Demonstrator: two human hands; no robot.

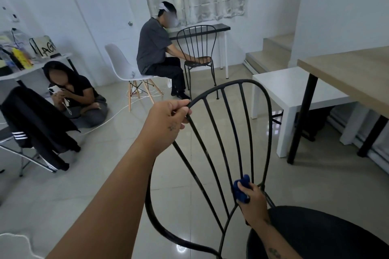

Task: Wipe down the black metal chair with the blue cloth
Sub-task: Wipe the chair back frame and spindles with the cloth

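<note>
— Two hands on the black metal chair (315,235)?
— Yes. Left grip (168,118) clenched on its top edge; right grip (252,202) clutches the blue cloth (241,189) low against its back bars.

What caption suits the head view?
Left hand grips the black metal chair; right hand holds blue cloth against its lower backrest.

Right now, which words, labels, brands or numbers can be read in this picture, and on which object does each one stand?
"AG": large black letters on the pale tote bag on the white table at the left; the letters beside them are unclear.
Yellow box on that table: print too small to read.
Black jacket: three white stripes, no word.
Black metal chair and blue cloth: no text.
</note>
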